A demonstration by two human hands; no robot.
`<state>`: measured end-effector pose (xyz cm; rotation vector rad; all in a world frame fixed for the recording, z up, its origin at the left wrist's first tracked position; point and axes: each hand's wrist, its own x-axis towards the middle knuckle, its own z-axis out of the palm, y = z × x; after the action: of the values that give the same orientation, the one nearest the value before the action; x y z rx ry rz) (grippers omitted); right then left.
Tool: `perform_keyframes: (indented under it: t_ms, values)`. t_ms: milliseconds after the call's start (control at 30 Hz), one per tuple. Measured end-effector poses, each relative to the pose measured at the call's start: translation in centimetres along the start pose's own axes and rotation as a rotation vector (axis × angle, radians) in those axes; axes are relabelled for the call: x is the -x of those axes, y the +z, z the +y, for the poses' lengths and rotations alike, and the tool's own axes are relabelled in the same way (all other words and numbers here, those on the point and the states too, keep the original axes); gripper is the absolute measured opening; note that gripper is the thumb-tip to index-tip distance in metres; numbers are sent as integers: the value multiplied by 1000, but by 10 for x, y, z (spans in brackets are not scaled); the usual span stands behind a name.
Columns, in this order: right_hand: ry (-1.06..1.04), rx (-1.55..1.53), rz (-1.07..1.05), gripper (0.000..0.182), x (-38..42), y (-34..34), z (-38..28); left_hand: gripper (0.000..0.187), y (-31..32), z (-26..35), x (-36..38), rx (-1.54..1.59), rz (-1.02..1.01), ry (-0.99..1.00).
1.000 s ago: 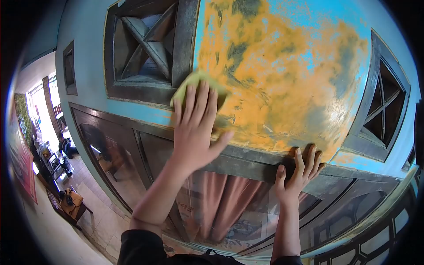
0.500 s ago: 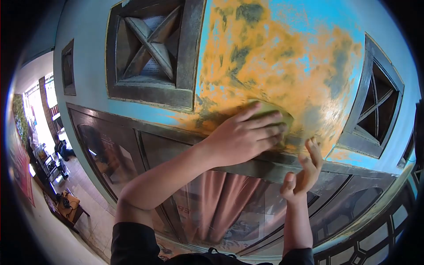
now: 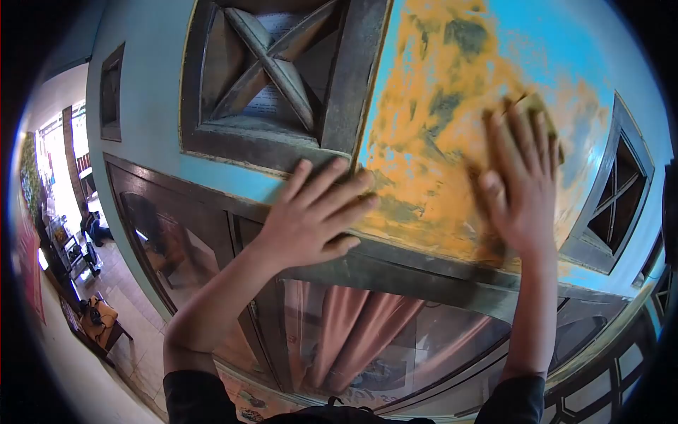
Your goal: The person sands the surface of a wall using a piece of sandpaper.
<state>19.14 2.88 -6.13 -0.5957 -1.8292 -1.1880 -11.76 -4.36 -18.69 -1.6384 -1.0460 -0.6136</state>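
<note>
My right hand presses a yellowish-brown sheet of sandpaper flat against the wall, its fingers lying over it; most of the sheet is hidden under them. The wall patch is mottled orange and grey with blue paint around its top. My left hand holds nothing. Its fingers are spread at the lower left of the patch, near the corner of the dark wooden vent frame and over the wooden beam below.
An X-barred vent sits to the right of the patch. Below the beam are glass panes with a pink curtain behind. On the left, a brown chair stands on the tiled floor.
The sandpaper has passed from under my left hand to my right hand, higher and further right on the wall. My left hand has moved left, fingers spread. The view has shifted slightly.
</note>
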Motion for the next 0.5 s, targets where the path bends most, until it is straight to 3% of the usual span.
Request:
perform_keyframes:
  t_ms: [100, 233, 333, 433, 500]
  values:
    - [114, 77, 144, 67, -20, 17, -22, 61, -5, -17, 6, -10, 38, -104]
    - [-133, 20, -209, 70, 10, 22, -94, 63, 0, -17, 13, -22, 44, -145]
    - [-137, -18, -225, 69, 0, 13, -83, 62, 4, -16, 14, -21, 82, -149]
    - [87, -13, 142, 62, -25, 26, -46, 62, 7, -17, 14, -9, 107, -146]
    - [109, -12, 119, 57, -26, 29, -61, 61, 6, -17, 14, 0, 105, -148]
